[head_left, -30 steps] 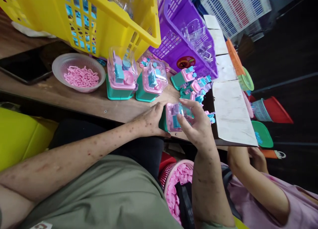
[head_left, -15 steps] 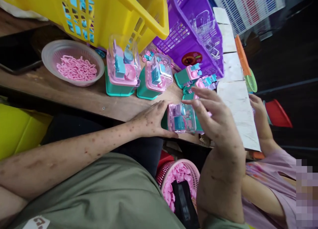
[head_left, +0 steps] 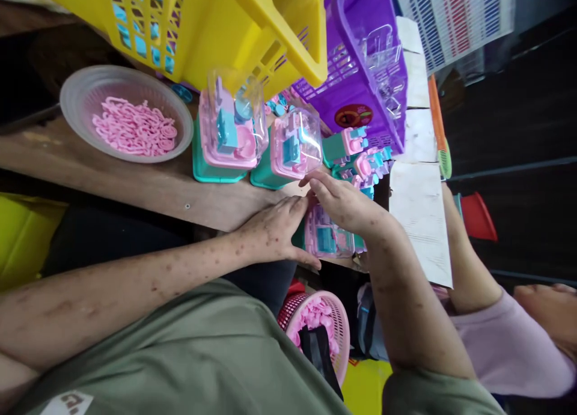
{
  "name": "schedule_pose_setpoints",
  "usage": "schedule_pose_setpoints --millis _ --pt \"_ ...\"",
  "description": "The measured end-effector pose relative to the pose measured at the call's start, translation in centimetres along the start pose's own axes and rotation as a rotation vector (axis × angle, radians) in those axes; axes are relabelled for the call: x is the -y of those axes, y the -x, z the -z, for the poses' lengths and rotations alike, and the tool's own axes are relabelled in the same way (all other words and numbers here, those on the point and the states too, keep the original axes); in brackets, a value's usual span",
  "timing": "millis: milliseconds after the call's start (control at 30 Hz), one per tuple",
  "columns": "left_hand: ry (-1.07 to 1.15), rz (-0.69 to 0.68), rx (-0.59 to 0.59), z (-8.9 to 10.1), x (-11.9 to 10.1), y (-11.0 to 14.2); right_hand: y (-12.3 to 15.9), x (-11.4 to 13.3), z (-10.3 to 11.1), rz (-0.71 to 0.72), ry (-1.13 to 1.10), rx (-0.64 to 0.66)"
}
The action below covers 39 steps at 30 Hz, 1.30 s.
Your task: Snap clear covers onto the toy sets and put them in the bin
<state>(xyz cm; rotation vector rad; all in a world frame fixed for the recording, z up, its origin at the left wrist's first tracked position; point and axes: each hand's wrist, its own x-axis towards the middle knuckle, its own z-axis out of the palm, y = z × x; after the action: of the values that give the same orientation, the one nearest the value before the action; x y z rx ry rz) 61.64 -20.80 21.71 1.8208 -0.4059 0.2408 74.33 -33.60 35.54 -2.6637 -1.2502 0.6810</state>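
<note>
In the head view a small toy box [head_left: 326, 239] with a clear lid, pink rim and green base lies near the table edge. Blue and purple parts show through its lid. My left hand [head_left: 280, 230] grips its left side, thumb along the near side and fingers at the far side. My right hand [head_left: 341, 202] reaches over the lid with fingers stretched out, their tips close to my left fingers; whether they press on the lid is hidden. Two similar lidded boxes, a larger-looking one [head_left: 232, 133] and another [head_left: 291, 148], stand to the left.
A bowl [head_left: 74, 106] of pink pieces sits at the left. Yellow [head_left: 225, 30] and purple [head_left: 360, 106] baskets stand behind. Lidless green-and-pink boxes [head_left: 336, 148] crowd beside white sheets [head_left: 417, 214]. A pink basket [head_left: 343, 337] is below; a co-worker's arm [head_left: 469, 262] is at the right.
My right hand has come down and leftward from above the box to its lid and far edge. My left hand stays at the box. The camera view has shifted slightly.
</note>
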Motion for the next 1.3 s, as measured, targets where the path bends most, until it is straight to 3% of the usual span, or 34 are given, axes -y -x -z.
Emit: schedule_pose_setpoints --millis 100,167,367,433,567,733,800,867,967,1067,1233,1300 --pt "0.013 -0.007 0.020 -0.1 0.2 -0.1 -0.5 0.6 0.1 -0.078 -0.009 0.026" --pt "0.036 -0.026 0.001 -0.2 0.2 0.0 -0.2 1.4 0.1 -0.162 -0.036 -0.030" --pt "0.053 -0.043 -0.080 -0.4 -0.3 0.4 4.7 2.6 -1.6 -0.249 -0.049 -0.651" --pt "0.032 -0.051 -0.083 -0.4 -0.4 0.2 5.7 1.8 -2.9 -0.265 -0.133 -0.661" --pt "-0.041 -0.041 -0.092 -0.3 -0.4 0.2 5.1 1.1 -4.6 -0.271 -0.325 -0.475" --pt "-0.073 0.023 -0.157 0.8 -0.7 1.4 4.8 1.7 -4.3 -0.279 -0.748 -0.690" --pt "-0.100 0.056 -0.195 1.9 -0.6 1.8 5.3 1.4 -4.4 -0.231 -0.876 -0.715" --pt "-0.143 0.063 -0.190 3.1 -0.7 2.2 5.9 0.7 -5.1 -0.166 -0.828 -0.706" --pt "-0.200 0.053 -0.145 4.6 -1.5 2.6 6.6 -0.6 -7.0 -0.110 -0.588 -0.744" --pt "-0.265 0.089 -0.149 5.5 -2.7 3.1 7.3 -2.3 -8.2 -0.118 -0.387 -0.784" --pt "-0.452 0.067 -0.193 7.3 -2.4 3.2 7.9 -6.3 -6.1 -0.346 -0.167 -0.956" --pt "-0.520 0.012 -0.230 8.0 -2.1 3.3 7.3 -7.2 -4.9 -0.444 -0.067 -0.949"
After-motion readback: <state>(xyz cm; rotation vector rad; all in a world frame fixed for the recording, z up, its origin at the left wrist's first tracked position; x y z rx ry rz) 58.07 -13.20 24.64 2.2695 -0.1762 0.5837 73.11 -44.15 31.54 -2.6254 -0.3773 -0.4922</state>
